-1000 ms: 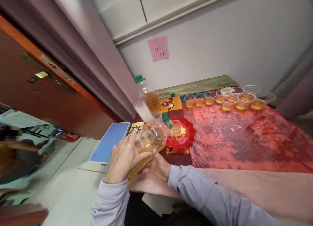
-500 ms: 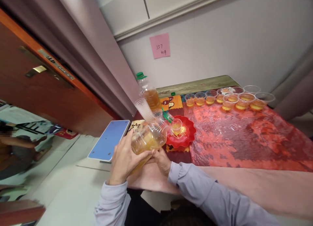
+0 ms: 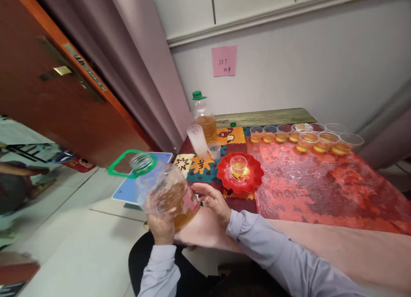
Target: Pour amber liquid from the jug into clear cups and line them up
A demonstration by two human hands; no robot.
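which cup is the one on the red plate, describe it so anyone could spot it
Start at the table with its red cover. Near its left end sits a scalloped red plate, bearing one clear cup of amber liquid. Unlike the row of cups by the wall, it stands alone.

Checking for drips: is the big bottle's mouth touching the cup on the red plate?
Apart. Head view: bottle is held left, well clear of cup.
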